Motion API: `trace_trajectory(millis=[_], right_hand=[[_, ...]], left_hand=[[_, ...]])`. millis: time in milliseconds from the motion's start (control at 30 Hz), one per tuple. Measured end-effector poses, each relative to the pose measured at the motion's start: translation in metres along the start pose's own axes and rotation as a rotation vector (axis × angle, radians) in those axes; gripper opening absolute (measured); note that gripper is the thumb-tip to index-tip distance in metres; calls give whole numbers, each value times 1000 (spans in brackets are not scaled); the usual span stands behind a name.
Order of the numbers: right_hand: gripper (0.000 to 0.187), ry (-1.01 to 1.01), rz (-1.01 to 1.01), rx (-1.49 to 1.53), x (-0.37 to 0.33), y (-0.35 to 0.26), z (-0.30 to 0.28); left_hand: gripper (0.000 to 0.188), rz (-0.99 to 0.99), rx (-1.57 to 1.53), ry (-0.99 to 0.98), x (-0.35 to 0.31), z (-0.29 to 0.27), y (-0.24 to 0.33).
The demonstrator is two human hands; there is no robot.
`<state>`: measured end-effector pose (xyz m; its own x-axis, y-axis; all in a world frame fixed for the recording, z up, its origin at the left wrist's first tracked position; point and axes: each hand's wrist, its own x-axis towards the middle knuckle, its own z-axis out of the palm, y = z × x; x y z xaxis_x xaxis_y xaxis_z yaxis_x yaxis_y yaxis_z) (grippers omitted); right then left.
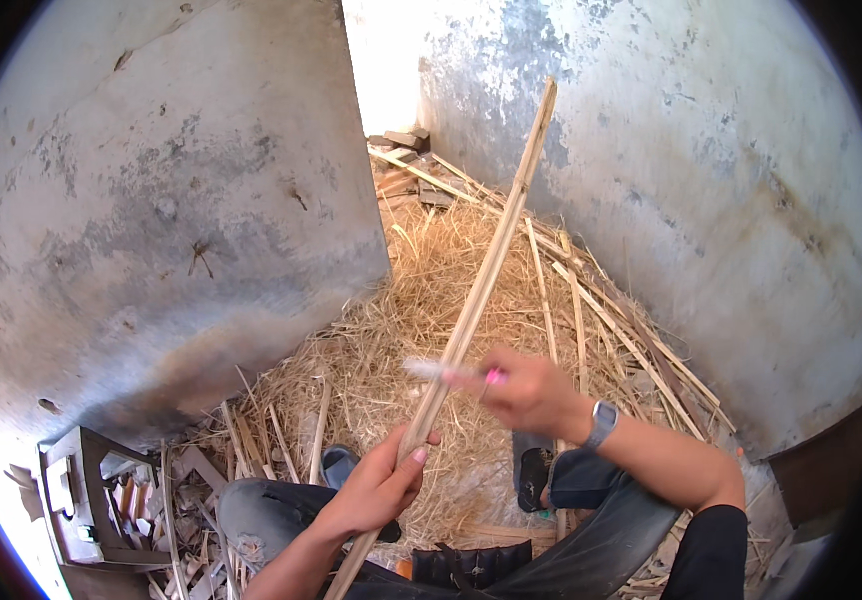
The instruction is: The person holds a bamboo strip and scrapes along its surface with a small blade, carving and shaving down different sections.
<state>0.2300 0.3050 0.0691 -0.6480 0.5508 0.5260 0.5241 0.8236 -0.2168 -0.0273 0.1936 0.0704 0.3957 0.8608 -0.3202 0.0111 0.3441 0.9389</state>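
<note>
Clamping my left hand [381, 487] low on a long, pale wooden strip [485, 280], likely light, stiff and best held there, away from the blurred pink-handled blade [456, 376] clenched in my right hand [531, 395], I slant the strip toward the shaving-strewn floor's [421, 300] far edge.

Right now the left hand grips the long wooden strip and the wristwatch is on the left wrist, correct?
Not quite: the head view shows the wristwatch on the wrist of the right hand. The left hand does grip the long wooden strip.
</note>
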Motion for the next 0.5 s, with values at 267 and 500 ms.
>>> trace_trajectory(millis=[267, 500], right_hand=[[48, 427, 129, -8, 15, 92, -2], [48, 541, 843, 846, 36, 64, -17]], left_hand=[[37, -50, -257, -107, -11, -8, -22], [35, -55, -362, -197, -20, -9, -36]])
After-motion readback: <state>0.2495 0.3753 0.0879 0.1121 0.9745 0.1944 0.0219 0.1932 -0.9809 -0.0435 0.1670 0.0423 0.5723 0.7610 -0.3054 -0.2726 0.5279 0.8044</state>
